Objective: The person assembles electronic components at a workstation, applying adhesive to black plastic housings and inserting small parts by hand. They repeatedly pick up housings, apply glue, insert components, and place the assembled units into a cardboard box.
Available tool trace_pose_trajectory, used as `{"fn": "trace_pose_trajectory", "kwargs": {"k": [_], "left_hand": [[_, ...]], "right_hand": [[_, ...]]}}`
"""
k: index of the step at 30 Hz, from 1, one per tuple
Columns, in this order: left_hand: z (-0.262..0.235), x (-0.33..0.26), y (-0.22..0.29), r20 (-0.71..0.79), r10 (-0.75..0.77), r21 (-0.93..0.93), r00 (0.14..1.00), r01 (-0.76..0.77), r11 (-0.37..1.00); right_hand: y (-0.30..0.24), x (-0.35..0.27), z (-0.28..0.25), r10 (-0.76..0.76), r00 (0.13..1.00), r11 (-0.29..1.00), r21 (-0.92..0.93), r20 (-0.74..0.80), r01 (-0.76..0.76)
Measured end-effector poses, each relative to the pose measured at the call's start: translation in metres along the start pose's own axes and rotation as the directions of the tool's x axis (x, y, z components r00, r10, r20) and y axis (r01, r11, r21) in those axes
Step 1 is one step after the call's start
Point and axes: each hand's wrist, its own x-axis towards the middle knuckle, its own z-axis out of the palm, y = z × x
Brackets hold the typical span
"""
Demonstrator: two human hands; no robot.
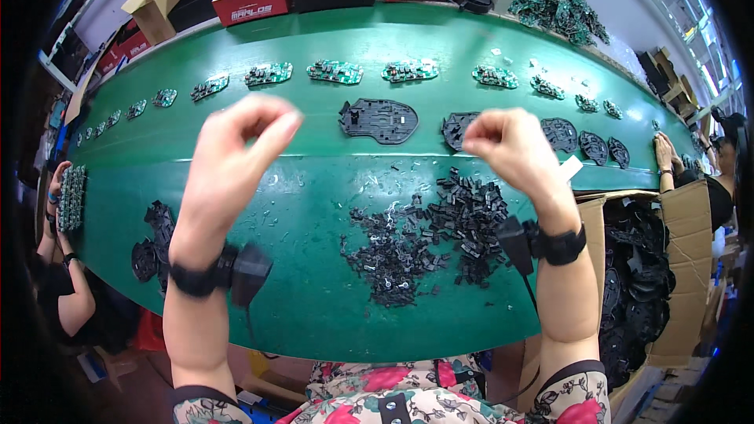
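My left hand (236, 145) is raised over the green table, its thumb and fingers curled together in a pinch and slightly blurred. Whatever it pinches, if anything, is too small to make out. My right hand (514, 149) is also closed in a pinch, its fingertips overlapping the view of a black plastic shell (453, 132); I cannot make out anything in them. Between the hands a flat black shell (380, 121) lies with its ribbed inside up. Nearer to me are two heaps of small black plastic parts (473, 224) and mixed small pieces (390, 255). Both wrists wear black straps with small boxes.
Green circuit boards (334, 71) run in a row along the far side. More black shells (559, 135) lie to the right. A carton (682, 267) full of black shells stands at the right. Other black parts (159, 232) lie left. People work at both ends.
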Motion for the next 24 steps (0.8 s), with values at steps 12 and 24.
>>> {"fn": "trace_pose_trajectory", "kwargs": {"k": [12,24], "left_hand": [[-0.056,-0.185,-0.055,-0.41,-0.054,0.471,0.911,0.262,0.842],[-0.038,-0.186,-0.073,-0.324,-0.141,0.596,0.935,0.318,0.737]], "right_hand": [[0.037,-0.006,0.048,0.018,1.0,0.995,-0.095,-0.02,-0.019],[0.009,0.031,0.055,-0.234,0.972,0.951,-0.214,-0.036,0.222]]}}
